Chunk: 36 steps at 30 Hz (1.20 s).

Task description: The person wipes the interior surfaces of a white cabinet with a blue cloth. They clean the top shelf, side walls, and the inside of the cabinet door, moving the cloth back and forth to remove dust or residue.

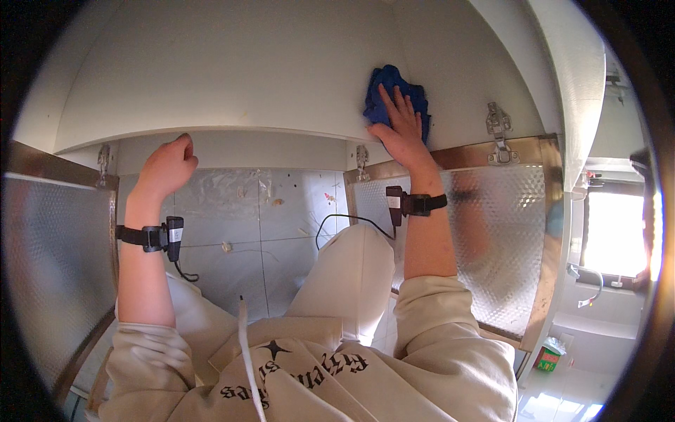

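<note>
A crumpled blue cloth (377, 109) lies on the white cabinet shelf (237, 95), in the corner by the right side panel. My right hand (403, 126) rests flat on the cloth with the fingers somewhat spread, pressing it against the surface. My left hand (167, 164) is curled into a loose fist at the front edge of the shelf, on the left, with nothing visible in it. Whether it touches the edge, I cannot tell. Each wrist bears a black strap with a small device and a cable.
Open cabinet doors with textured glass stand at the left (58, 253) and right (501, 237), on metal hinges (498, 132). Plastic film (232, 190) and small debris lie on the tiled floor (242, 264) below. A red and green box (548, 358) stands at the far right.
</note>
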Motion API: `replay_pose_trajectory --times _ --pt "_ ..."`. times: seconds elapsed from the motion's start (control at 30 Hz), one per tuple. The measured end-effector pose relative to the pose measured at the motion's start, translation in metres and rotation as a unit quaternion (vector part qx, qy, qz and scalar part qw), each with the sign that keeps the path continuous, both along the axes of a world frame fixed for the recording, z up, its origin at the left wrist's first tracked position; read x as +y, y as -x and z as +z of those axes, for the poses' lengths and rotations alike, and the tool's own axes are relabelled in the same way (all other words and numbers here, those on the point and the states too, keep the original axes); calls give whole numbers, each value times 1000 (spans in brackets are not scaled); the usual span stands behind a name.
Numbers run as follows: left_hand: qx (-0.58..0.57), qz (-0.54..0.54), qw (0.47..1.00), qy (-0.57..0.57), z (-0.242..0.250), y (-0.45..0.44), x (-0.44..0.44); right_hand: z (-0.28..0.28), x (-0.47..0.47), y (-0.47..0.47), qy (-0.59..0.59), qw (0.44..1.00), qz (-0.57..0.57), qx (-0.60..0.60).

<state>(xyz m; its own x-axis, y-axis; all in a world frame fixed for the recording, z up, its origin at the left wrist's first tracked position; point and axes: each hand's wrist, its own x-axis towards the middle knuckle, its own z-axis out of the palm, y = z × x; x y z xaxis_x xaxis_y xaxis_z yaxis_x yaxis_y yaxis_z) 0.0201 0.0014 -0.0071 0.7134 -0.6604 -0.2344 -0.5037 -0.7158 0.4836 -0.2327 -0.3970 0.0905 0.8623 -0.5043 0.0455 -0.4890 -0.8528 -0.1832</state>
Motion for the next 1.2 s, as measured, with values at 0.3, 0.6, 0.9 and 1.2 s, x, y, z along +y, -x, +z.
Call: replay_pose_trajectory --times 0.3,0.6,0.9,1.2 --pt "-10 -2 1000 1 -2 0 -1 -2 -1 0 -2 1000 -3 1" --pt "-7 -2 1000 10 1 1 1 -3 -6 -1 -1 1000 4 5" --pt "-12 -2 1000 3 0 0 0 3 2 -4 -12 1000 -14 12" --pt "-3 -8 1000 18 0 0 1 -4 -2 -4 2 1000 -11 -1"
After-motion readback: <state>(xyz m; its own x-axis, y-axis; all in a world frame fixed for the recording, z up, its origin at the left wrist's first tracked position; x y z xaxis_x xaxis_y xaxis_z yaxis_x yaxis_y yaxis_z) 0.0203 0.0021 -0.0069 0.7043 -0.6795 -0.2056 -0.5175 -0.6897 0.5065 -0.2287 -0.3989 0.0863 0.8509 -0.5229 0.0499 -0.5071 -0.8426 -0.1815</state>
